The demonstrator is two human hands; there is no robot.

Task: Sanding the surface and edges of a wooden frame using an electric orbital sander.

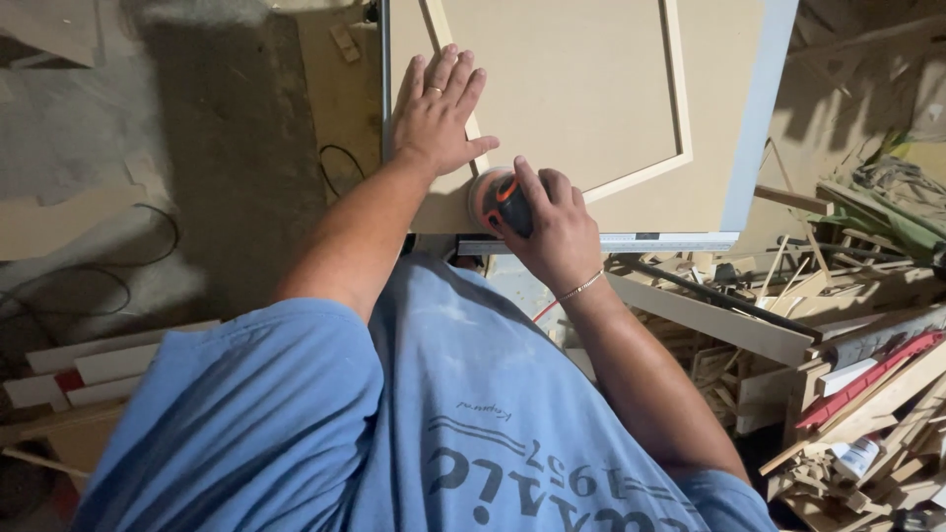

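head view: the left hand (439,113) lies flat and open on the panel (572,99), pinning it to the tabletop (601,242). the right hand (552,222) grips the sander (498,197) at the panel's near edge; best kept flat, moving evenly.
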